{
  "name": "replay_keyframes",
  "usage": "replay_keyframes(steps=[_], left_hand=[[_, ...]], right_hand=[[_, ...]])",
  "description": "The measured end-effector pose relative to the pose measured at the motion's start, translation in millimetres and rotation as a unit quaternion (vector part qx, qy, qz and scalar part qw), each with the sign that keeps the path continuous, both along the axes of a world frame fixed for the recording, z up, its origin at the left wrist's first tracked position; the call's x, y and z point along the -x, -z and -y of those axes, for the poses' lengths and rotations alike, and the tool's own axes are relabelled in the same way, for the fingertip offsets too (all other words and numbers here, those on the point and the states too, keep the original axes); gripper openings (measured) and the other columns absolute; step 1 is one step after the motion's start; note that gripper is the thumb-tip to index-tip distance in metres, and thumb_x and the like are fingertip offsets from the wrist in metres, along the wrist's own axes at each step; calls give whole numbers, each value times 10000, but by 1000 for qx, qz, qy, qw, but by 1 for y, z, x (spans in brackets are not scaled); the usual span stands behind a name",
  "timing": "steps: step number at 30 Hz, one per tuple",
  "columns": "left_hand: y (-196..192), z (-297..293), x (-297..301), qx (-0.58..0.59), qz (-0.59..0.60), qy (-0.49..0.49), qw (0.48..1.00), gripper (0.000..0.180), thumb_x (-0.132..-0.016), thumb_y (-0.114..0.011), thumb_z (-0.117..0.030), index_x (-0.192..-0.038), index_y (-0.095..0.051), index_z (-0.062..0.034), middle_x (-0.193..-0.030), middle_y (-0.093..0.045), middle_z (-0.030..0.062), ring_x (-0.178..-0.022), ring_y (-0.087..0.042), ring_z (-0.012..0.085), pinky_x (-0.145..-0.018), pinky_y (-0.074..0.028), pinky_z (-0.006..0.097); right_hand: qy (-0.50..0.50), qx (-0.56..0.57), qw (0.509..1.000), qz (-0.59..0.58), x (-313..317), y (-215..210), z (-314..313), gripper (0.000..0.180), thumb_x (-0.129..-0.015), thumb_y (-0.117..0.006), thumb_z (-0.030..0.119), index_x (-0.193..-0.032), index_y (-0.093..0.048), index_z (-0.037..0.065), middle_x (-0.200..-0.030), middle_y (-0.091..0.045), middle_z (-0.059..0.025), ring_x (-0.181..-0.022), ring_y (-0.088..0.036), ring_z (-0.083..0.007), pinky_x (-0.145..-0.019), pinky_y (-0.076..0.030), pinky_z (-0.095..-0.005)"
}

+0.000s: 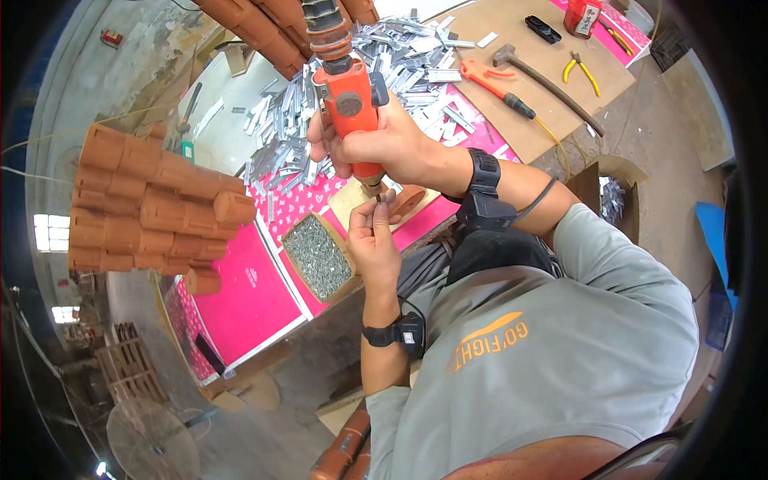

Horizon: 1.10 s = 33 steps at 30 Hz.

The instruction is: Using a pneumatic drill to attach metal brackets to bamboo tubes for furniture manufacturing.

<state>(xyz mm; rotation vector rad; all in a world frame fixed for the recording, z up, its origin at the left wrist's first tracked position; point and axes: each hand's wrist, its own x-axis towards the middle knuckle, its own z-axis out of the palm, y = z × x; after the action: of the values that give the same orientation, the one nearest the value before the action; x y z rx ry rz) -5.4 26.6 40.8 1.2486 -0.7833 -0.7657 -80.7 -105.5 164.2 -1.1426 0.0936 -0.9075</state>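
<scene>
My right hand [368, 148] is wrapped around an orange power screwdriver [350, 104], which points down from a dark hose-like fitting. Just below its tip, my left hand [376, 236] is closed with thumb and forefinger pinched together. Whatever lies between those fingers is too small to make out. Partly hidden behind the left fingers, a terracotta-coloured round piece [410, 198] rests beside a tan board [346, 204]. An open cardboard box of small metal screws [318, 258] stands on the pink table covering, left of my left hand.
Loose silver metal strips [280, 120] are heaped across the far table. To the left rises a stack of terracotta-coloured cylinders [152, 200]. At the far right lie an orange air gun [488, 78], a hammer [552, 88], yellow-handled pliers [582, 74] and a red bottle [582, 18].
</scene>
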Motion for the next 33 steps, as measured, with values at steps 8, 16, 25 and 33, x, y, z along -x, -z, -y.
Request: replay_keyframes(steps=[8, 16, 25, 33], left_hand=[[7, 5, 3, 27, -25, -6, 999, 156, -1017, -580, -96, -1101, -571, 35, -1097, -721, 159, -985, -699, 184, -813, -521, 257], [-7, 32, -16, -28, 362, -101, 926, 169, -903, -731, -147, -997, -751, -8, -1293, -608, 135, -1179, -540, 254, -1028, -410, 385], [23, 62, -37, -56, 376, -84, 921, 176, -878, -734, -149, -1004, -768, -31, -1271, -627, 143, -1196, -519, 296, -1059, -373, 423], [36, 63, -31, -75, 126, -35, 989, 370, -862, -742, -113, -1174, -651, 64, -1259, -624, 161, -1219, -554, 244, -1049, -416, 398]], right_hand=[[-2, 13, 1000, -9, 1, 3, 0, 221, -741, -629, 19, -954, -623, -39, -817, -684, -113, -624, -632, -138, -556, -505, -273], [47, 91, 995, 1, -6, 15, 16, 304, -737, -610, -12, -1040, -609, -25, -904, -677, -112, -766, -650, -135, -640, -534, -285], [77, 85, 991, -65, -26, 49, 45, 346, -692, -613, -36, -1038, -601, -15, -917, -676, -81, -826, -656, -138, -689, -539, -303], [78, 89, 991, -59, -31, 58, 46, 326, -698, -604, -43, -1022, -592, -8, -836, -665, -66, -777, -637, -126, -681, -540, -300]])
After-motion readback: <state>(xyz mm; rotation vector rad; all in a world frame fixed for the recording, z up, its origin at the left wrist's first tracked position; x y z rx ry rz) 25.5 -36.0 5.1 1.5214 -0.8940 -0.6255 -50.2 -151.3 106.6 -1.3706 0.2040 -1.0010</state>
